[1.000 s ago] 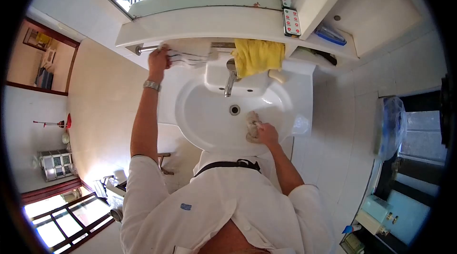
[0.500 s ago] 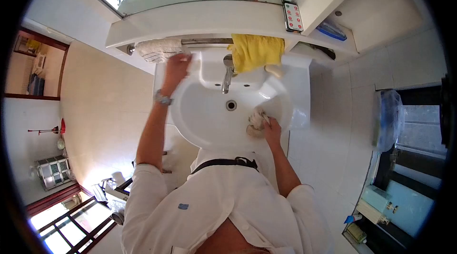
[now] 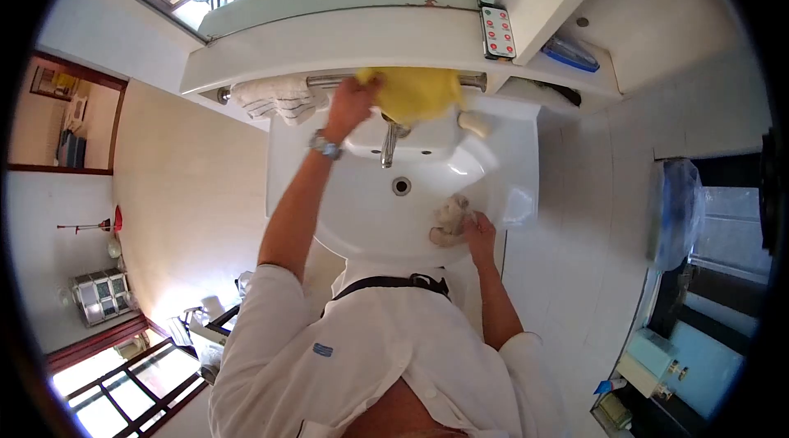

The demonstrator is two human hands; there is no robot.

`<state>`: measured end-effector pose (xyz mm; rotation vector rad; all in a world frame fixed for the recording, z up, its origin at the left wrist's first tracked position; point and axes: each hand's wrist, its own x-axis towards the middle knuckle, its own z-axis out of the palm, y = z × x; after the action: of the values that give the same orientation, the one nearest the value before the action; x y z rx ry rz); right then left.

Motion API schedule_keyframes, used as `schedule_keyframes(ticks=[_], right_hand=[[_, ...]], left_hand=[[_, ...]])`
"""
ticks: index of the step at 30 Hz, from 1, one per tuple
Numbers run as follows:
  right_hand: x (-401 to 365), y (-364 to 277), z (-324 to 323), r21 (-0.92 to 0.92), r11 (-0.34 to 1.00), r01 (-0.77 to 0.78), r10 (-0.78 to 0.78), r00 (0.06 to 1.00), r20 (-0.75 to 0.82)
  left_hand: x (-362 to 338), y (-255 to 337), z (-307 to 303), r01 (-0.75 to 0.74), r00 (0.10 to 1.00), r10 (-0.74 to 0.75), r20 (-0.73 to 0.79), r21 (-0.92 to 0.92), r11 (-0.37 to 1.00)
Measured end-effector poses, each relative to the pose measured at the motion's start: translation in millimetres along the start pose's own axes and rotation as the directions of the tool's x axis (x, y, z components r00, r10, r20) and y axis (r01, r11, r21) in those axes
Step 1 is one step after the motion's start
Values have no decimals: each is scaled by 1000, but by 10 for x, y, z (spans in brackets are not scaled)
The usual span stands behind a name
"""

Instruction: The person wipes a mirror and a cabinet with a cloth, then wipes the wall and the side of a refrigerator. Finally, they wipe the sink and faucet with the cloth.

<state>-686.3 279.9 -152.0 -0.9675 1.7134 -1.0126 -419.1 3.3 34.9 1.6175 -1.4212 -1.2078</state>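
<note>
My left hand (image 3: 353, 103), with a watch on its wrist, pinches the left edge of a yellow cloth (image 3: 423, 94). The cloth hangs over the metal rail (image 3: 329, 80) behind the faucet (image 3: 389, 146) and is smeared by motion. Low at the right side of the white sink (image 3: 353, 208), my right hand (image 3: 480, 234) is closed on a bunched, off-white cloth (image 3: 451, 214), which rests against the basin's inner wall. A white striped towel (image 3: 275, 99) hangs on the rail to the left of my left hand.
A pale bar of soap (image 3: 472, 124) lies on the sink's back right rim. On the shelf (image 3: 345, 39) above are two remote-like panels with red marks (image 3: 498, 31), and a blue brush-like item (image 3: 569, 53) sits farther right. The drain (image 3: 401, 186) is uncovered.
My left hand has moved right from beside the striped towel to the yellow cloth and taken its edge. The yellow cloth has shifted left along the rail. My right hand stays at the bunched cloth.
</note>
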Motion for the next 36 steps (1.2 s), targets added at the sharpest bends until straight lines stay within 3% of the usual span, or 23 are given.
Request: schedule_keyframes(ticks=[2, 3, 5, 6, 8, 9, 11, 12, 14, 16, 18, 20, 21, 24, 26, 27, 29, 30, 32, 33, 34, 35, 36], right_hand=[[-20, -564, -74, 141, 987, -70, 81, 994, -74], [-5, -728, -106, 141, 987, -73, 85, 993, -79], [48, -1015, -158, 377, 926, -24, 41, 999, -36], [82, -1163, -164, 374, 927, -26, 42, 998, -37], [145, -1469, -129, 455, 883, 115, -69, 991, -117], [161, -1656, -103, 450, 886, 113, -69, 991, -114], [206, -2050, -10, 180, 864, 470, -425, 873, -239], [252, -2228, 37, 176, 864, 471, -429, 873, -233], [393, -2507, 166, -188, 678, 710, -729, 620, -290], [639, -2622, 374, -227, 655, 721, -748, 576, -331], [943, -2638, 607, -264, 632, 728, -764, 527, -372], [1245, -2529, 848, -472, 564, 677, -825, 444, -349], [1288, -2605, 938, -473, 561, 679, -827, 442, -347], [1223, -2818, 1181, -595, 533, 602, -845, 419, -332], [1097, -2956, 1302, -655, 580, 485, -737, 654, -170], [1068, -2955, 1374, -654, 585, 479, -734, 656, -175], [1057, -2937, 1460, -608, 449, 656, -806, 591, 43], [1123, -2875, 1444, -608, 454, 651, -803, 594, 37], [1293, -2718, 1350, -109, 535, 838, -844, 535, -27], [1200, -2725, 1243, 175, 642, 746, -743, 662, -99], [1138, -2711, 1080, 35, 642, 766, -755, 639, -144], [1138, -2567, 965, 161, 629, 761, -728, 649, -221], [917, -2634, 855, 346, 730, 590, -516, 807, -286]], left_hand=[[101, -208, -437, 25, 981, -23, -191, 7, 1000], [114, -275, -684, 30, 981, -28, -194, 4, 1000], [42, -285, -1084, 33, 981, -28, -192, 24, 999], [-21, -274, -1245, 32, 982, -22, -187, 47, 998], [97, -597, -1503, -44, 980, 94, -173, 276, 960], [-124, -245, -1426, -74, 974, 122, -193, 238, 968], [8, -476, -1481, -43, 979, 94, -183, 265, 963], [47, -564, -1509, -14, 982, 68, -174, 295, 956], [-107, -286, -1427, 24, 979, 59, -197, 396, 918], [-176, -249, -1397, 27, 959, 166, -229, 658, 753], [-318, -289, -1391, -29, 935, 233, -266, 598, 801], [-476, -271, -1388, 14, 905, 273, -326, 664, 747], [-545, -311, -1412, 67, 932, 173, -319, 619, 782], [-714, -714, -1464, 16, 940, 210, -269, 648, 761], [-869, -892, -1394, 127, 958, 24, -286, 495, 860], [-877, -1222, -1371, 41, 950, 125, -285, 514, 857], [-948, -1485, -1265, 112, 968, 14, -252, 480, 870], [-1012, -1504, -1202, 170, 972, -67, -227, 468, 867], [-1156, -1580, -1109, 186, 976, -116, -183, 428, 884], [-1240, -1636, -1078, 197, 975, -131, -180, 426, 883], [-1302, -1791, -1067, 207, 975, -153, -163, 402, 892], [-1400, -1841, -1057, 242, 968, -193, -161, 384, 891], [-1491, -1886, -1047, 277, 959, -233, -160, 364, 889]])
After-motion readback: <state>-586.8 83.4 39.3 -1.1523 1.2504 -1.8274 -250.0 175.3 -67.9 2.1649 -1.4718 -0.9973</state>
